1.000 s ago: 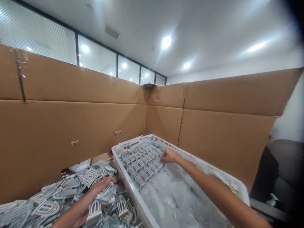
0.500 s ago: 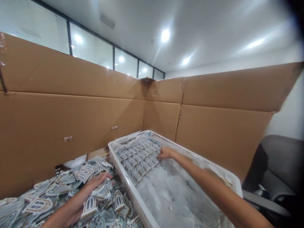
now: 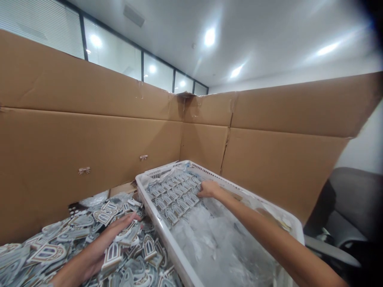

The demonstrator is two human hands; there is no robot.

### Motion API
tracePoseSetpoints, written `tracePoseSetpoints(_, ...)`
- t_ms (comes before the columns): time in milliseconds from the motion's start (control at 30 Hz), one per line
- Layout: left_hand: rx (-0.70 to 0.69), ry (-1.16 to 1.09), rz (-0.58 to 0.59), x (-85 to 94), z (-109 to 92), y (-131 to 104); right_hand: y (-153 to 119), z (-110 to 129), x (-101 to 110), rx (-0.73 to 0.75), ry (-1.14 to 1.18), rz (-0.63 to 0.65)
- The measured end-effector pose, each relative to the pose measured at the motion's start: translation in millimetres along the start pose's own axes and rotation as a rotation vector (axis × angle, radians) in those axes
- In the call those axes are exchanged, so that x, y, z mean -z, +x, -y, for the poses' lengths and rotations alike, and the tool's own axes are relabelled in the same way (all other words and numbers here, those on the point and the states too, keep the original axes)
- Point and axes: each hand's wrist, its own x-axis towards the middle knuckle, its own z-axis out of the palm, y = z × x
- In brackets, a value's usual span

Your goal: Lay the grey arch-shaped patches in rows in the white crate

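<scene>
My right hand (image 3: 208, 189) is closed at the right edge of the rows of small arched window-shaped pieces (image 3: 172, 196), its fingertips pressed together; what they hold is hidden. These rows lie at the far left end of a white plastic basket (image 3: 163, 228), on clear plastic film. To the left, my left hand (image 3: 119, 227) rests on a loose pile of similar grey and white pieces (image 3: 48, 253). Its fingers are partly hidden among the pieces, and whether they grip one cannot be made out.
Tall cardboard walls (image 3: 89, 143) stand behind the pile and basket, meeting in a corner. Crumpled clear plastic (image 3: 215, 247) covers the rest of the basket. A dark office chair (image 3: 350, 207) is at the right.
The view has shifted slightly. My right hand stays at the edge of the rows, its fingers drawn a little closer together. My left hand has barely moved on the pile.
</scene>
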Motion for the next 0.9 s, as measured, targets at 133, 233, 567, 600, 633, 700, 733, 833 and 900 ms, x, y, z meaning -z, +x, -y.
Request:
tracePoseSetpoints(133,0.017,-0.003,-0.015,0.4,1.0,0.4,-2.0,1.5,2.0,0.017,-0.005,-0.031)
tracePoseSetpoints(233,0.021,-0.005,-0.033,0.2,2.1,0.9,-2.7,3.6,5.2,0.059,0.000,-0.045)
tracePoseSetpoints(567,0.013,0.003,0.030,-3.7,-4.1,-4.0,-2.7,4.9,-0.7,0.144,0.039,0.009)
tracePoseSetpoints(600,0.014,0.021,0.019,-5.0,-5.4,-4.8,-1.9,2.9,-0.7,0.141,0.043,0.000)
tracePoseSetpoints(633,0.016,0.040,0.012,-6.2,-6.4,-5.4,-1.0,0.6,-0.3,0.138,0.047,-0.012)
tracePoseSetpoints(700,0.022,0.063,0.005,-8.0,-7.4,-5.8,0.4,-4.8,1.1,0.133,0.052,-0.044)
tracePoseSetpoints(733,0.022,0.063,0.007,-8.5,-7.4,-5.8,0.7,-7.6,1.7,0.130,0.054,-0.059)
tracePoseSetpoints(833,0.012,0.024,0.038,-8.4,-6.3,-4.9,0.2,-14.1,1.2,0.124,0.062,-0.073)
tracePoseSetpoints(900,0.008,0.008,0.035,-7.3,-5.1,-4.1,-1.0,-16.3,-1.3,0.128,0.074,-0.059)
